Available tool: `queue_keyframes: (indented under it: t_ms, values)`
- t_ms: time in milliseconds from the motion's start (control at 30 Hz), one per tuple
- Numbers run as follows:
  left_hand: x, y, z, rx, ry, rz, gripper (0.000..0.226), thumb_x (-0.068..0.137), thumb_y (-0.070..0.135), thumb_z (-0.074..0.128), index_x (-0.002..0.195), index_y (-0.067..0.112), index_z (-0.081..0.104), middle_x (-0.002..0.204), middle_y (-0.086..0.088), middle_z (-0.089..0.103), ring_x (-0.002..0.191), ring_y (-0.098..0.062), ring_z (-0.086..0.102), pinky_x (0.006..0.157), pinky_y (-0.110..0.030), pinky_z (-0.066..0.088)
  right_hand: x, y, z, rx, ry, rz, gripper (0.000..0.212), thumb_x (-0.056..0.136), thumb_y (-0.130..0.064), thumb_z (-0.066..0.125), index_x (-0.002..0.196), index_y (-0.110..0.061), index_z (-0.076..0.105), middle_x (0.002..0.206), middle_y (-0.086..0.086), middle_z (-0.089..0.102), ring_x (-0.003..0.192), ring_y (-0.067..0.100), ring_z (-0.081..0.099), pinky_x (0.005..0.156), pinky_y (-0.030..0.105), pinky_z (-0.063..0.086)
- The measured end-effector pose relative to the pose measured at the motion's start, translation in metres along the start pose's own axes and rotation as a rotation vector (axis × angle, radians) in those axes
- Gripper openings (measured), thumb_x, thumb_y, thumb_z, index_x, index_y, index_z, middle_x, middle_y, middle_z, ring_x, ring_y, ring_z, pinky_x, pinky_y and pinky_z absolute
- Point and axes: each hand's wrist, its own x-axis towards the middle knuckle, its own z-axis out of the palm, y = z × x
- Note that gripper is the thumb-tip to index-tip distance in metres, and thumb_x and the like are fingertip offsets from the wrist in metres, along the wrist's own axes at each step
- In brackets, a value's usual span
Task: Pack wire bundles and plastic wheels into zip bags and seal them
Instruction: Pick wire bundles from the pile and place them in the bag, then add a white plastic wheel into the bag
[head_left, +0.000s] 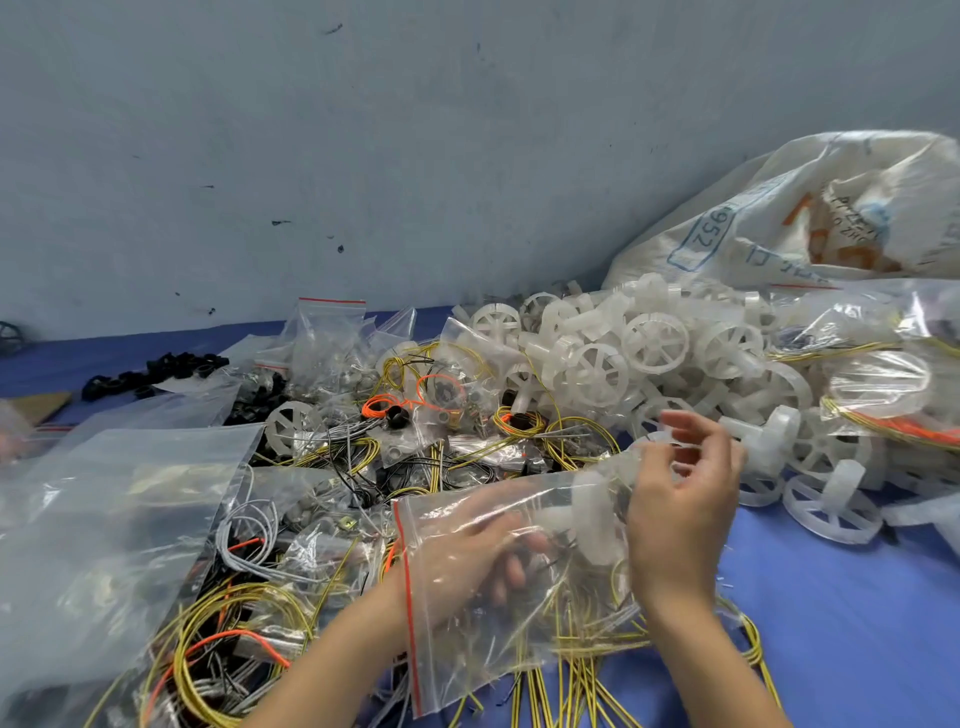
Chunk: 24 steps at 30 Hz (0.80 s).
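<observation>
- The zip bag (467, 649) is held over the blue bench (831, 597), with a white wheel (592, 519) seen inside.
- The left hand (483, 551) is tucked inside the bag; its grip cannot be told.
- The bag's far end is pinched by the right hand (680, 519).

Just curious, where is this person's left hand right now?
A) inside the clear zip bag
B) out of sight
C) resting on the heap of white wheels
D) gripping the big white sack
A: the left hand shows through the clear plastic of the zip bag, with the wrist passing through the bag's mouth at the red strip.
</observation>
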Motion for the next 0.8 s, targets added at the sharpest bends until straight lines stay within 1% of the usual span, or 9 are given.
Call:
queue_keyframes:
  t_ms: [100, 167, 233, 333, 400, 467, 567, 700, 800]
  values:
    - [-0.027, -0.001, -0.024, -0.182, 0.007, -0.014, 0.018, 0.089, 0.018, 0.065, 0.105, 0.02, 0.072, 0.084, -0.019, 0.071, 0.07, -0.028, 0.068, 0.061, -0.039, 0.059, 0.015, 0.018, -0.003, -0.099, 0.072, 0.175, 0.021, 0.091, -0.01, 0.055, 0.1, -0.029, 0.054, 0.112, -0.003, 0.044, 0.099, 0.023, 0.05, 0.081, 0.029, 0.037]
    - [-0.04, -0.009, -0.037, -0.268, 0.111, -0.035, 0.02, 0.085, 0.019, 0.07, 0.103, 0.013, 0.074, 0.086, -0.026, 0.069, 0.058, -0.025, 0.064, 0.053, -0.036, 0.057, 0.017, 0.025, -0.003, -0.149, 0.08, 0.254, 0.018, 0.091, -0.012, 0.056, 0.1, -0.027, 0.054, 0.118, 0.004, 0.045, 0.099, 0.026, 0.05, 0.078, 0.026, 0.033]
    - [-0.046, -0.018, -0.045, -0.447, 0.178, -0.054, 0.022, 0.094, 0.006, 0.058, 0.113, 0.001, 0.067, 0.083, -0.026, 0.065, 0.049, -0.022, 0.06, 0.044, -0.03, 0.052, 0.015, 0.029, -0.002, -0.19, 0.059, 0.306, 0.016, 0.092, -0.013, 0.057, 0.101, -0.025, 0.053, 0.121, 0.007, 0.043, 0.095, 0.025, 0.048, 0.076, 0.023, 0.032]
    - [-0.05, -0.014, -0.045, -0.545, 0.209, -0.036, 0.022, 0.095, -0.001, 0.05, 0.108, -0.001, 0.069, 0.101, -0.038, 0.06, 0.051, -0.021, 0.061, 0.044, -0.029, 0.052, 0.013, 0.034, -0.003, -0.204, 0.029, 0.32, 0.017, 0.093, -0.011, 0.058, 0.105, -0.022, 0.054, 0.121, 0.006, 0.04, 0.075, 0.012, 0.047, 0.059, 0.008, 0.032]
    - [-0.049, -0.012, -0.044, -0.523, 0.212, -0.024, 0.024, 0.095, 0.0, 0.05, 0.1, 0.004, 0.073, 0.107, -0.038, 0.061, 0.054, -0.019, 0.062, 0.045, -0.029, 0.052, 0.013, 0.034, -0.004, -0.209, 0.025, 0.329, 0.016, 0.094, -0.012, 0.056, 0.106, -0.022, 0.055, 0.121, 0.005, 0.042, 0.072, 0.008, 0.046, 0.058, 0.01, 0.032]
    - [-0.049, -0.013, -0.044, -0.521, 0.214, -0.019, 0.024, 0.096, 0.001, 0.05, 0.101, 0.003, 0.073, 0.104, -0.034, 0.062, 0.054, -0.018, 0.063, 0.045, -0.028, 0.052, 0.013, 0.032, -0.004, -0.23, 0.033, 0.312, 0.015, 0.094, -0.012, 0.055, 0.104, -0.023, 0.055, 0.123, 0.008, 0.047, 0.079, 0.016, 0.048, 0.069, 0.02, 0.032]
    - [-0.048, -0.016, -0.046, -0.547, 0.22, -0.012, 0.022, 0.097, 0.002, 0.05, 0.111, -0.003, 0.066, 0.103, -0.029, 0.063, 0.056, -0.018, 0.063, 0.046, -0.028, 0.052, 0.009, 0.026, -0.002, -0.225, 0.045, 0.141, 0.017, 0.094, -0.009, 0.054, 0.1, -0.025, 0.055, 0.117, 0.006, 0.051, 0.076, 0.011, 0.05, 0.064, 0.02, 0.034]
    - [-0.049, -0.013, -0.045, -0.519, 0.196, 0.027, 0.025, 0.096, -0.001, 0.049, 0.092, 0.002, 0.074, 0.099, -0.022, 0.071, 0.058, -0.017, 0.063, 0.048, -0.027, 0.052, -0.002, 0.014, 0.001, -0.132, -0.005, -0.21, 0.027, 0.092, 0.001, 0.055, 0.107, -0.021, 0.055, 0.109, -0.007, 0.042, 0.081, 0.001, 0.051, 0.072, 0.01, 0.04]
    - [-0.051, -0.012, -0.043, -0.535, 0.249, 0.057, 0.038, 0.096, 0.0, 0.047, 0.074, 0.011, 0.077, 0.075, -0.013, 0.069, 0.051, -0.015, 0.061, 0.044, -0.027, 0.053, -0.013, 0.005, 0.004, -0.08, -0.06, -0.444, 0.035, 0.09, 0.006, 0.055, 0.113, -0.019, 0.053, 0.105, -0.007, 0.04, 0.083, 0.005, 0.048, 0.078, 0.01, 0.04]
